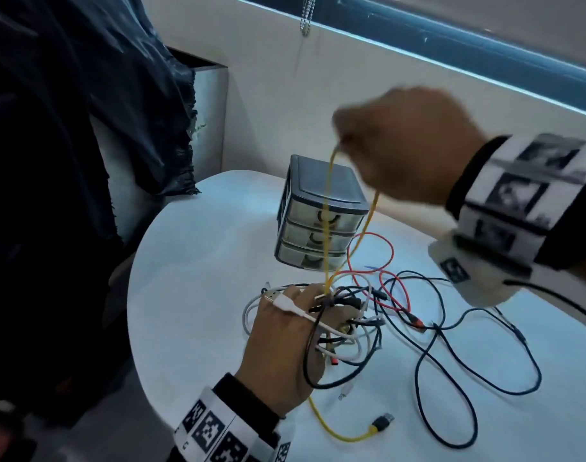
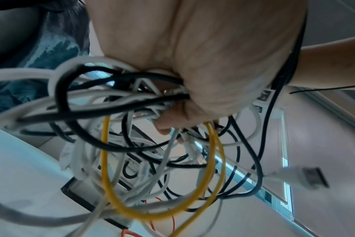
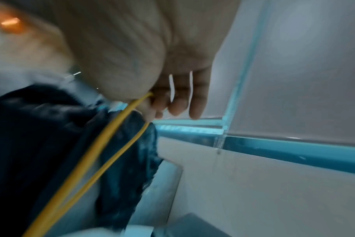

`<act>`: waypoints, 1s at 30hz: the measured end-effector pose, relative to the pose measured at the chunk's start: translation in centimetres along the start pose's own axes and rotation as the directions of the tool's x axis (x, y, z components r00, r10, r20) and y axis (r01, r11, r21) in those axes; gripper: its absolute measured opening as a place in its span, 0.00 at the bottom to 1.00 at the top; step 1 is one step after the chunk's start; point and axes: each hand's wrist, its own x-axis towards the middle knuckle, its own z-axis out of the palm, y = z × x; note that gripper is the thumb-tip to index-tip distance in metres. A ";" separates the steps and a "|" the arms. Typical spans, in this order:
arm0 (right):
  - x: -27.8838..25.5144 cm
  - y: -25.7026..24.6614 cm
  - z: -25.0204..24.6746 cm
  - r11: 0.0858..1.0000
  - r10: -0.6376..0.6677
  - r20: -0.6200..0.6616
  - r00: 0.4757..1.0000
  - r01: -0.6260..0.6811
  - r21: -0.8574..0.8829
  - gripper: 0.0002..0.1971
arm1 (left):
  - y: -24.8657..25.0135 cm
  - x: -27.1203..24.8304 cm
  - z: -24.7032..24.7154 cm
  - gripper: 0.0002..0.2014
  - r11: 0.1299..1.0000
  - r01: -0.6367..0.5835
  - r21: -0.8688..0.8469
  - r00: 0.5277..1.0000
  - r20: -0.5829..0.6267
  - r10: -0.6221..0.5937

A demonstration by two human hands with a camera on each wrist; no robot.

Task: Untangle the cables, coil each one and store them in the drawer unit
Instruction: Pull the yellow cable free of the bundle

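A tangle of white, black, red and yellow cables lies at the middle of the round white table. My left hand grips the knot of cables just above the tabletop, with a white USB plug lying across its fingers. My right hand is raised high above the drawer unit and pinches a loop of the yellow cable, which hangs down into the knot. The same yellow cable runs out from under the thumb in the right wrist view. Its black-tipped end rests on the table near me.
The grey three-drawer unit stands at the back of the table with all drawers closed. Loose dark blue cable loops and a red cable spread over the right side. A dark bag hangs at the left, beside the table edge.
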 end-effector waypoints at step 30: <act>-0.8 5.4 4.1 0.881 0.419 -0.015 0.908 -0.403 0.249 0.11 | -0.8 -0.1 0.4 0.17 0.999 -0.052 -0.012 0.996 -0.068 0.051</act>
